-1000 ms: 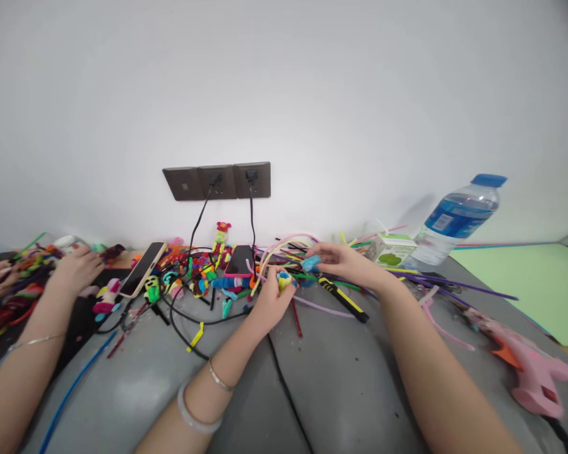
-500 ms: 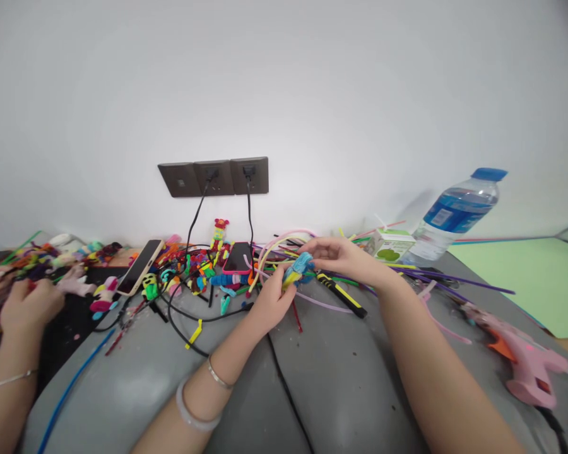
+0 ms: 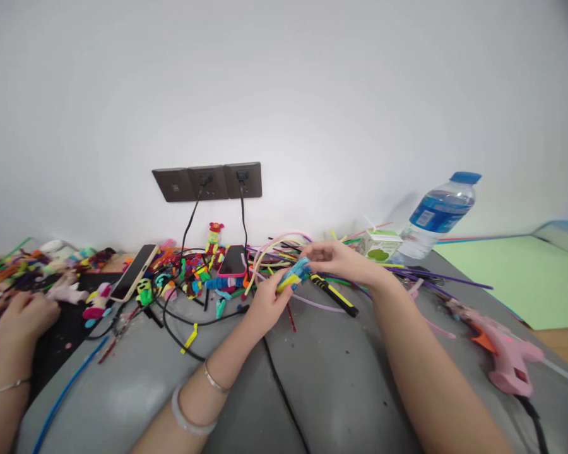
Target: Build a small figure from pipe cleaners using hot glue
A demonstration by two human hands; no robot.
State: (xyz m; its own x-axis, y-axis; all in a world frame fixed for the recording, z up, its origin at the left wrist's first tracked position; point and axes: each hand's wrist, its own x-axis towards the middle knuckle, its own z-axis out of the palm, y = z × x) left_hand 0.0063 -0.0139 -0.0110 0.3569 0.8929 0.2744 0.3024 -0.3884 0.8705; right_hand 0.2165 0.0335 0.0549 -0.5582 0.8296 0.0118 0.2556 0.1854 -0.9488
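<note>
My left hand [image 3: 264,304] and my right hand [image 3: 334,258] meet over the grey table [image 3: 331,378], both pinched on a small blue and yellow pipe-cleaner piece [image 3: 293,275]. The left fingers grip its yellow lower end, the right fingertips hold its blue upper end. A black and yellow utility knife [image 3: 334,294] lies just below my right hand. Loose pipe cleaners [image 3: 274,247] in many colours lie behind both hands.
Two phones [image 3: 133,272] lie by the wall among small pipe-cleaner figures, with cables up to a wall socket [image 3: 207,182]. A water bottle [image 3: 434,216] and a small carton [image 3: 381,244] stand at right. A pink glue gun [image 3: 500,353] lies far right. Another person's hand [image 3: 26,317] works at left.
My right hand brought the blue piece over to the yellow piece in my left hand; both hands now hold them together. The other person's hand drew back toward the left edge.
</note>
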